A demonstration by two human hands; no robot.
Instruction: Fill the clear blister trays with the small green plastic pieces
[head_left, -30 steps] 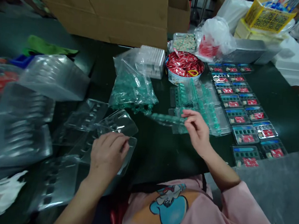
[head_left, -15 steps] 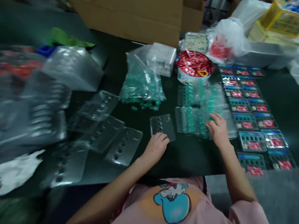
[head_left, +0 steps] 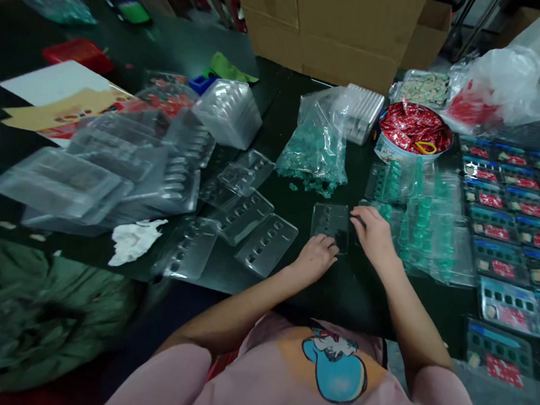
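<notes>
A clear plastic blister tray (head_left: pixel 333 218) with a row of small wells lies flat on the dark table in front of me. My left hand (head_left: pixel 316 258) is closed over its lower edge, fingers curled onto the plastic. Just off the tray's right side is my right hand (head_left: pixel 375 237), thumb and fingers slightly apart; I make out nothing between them. Beyond that hand lie overlapping clear trays with green pieces (head_left: pixel 423 227) in their wells. A clear bag (head_left: pixel 316 149) spills small green pieces onto the table behind the tray.
Loose clear trays (head_left: pixel 266 243) lie to the left, beside stacked trays (head_left: pixel 158 172) and a crumpled white tissue (head_left: pixel 135 240). A round tin (head_left: pixel 389 151) holds red packets. Filled packs (head_left: pixel 511 305) stand in columns at right. A cardboard box (head_left: pixel 344 31) stands behind.
My right hand has moved left, off the green-filled trays to beside the single tray. My left hand remains at that tray's lower edge. The view has turned left.
</notes>
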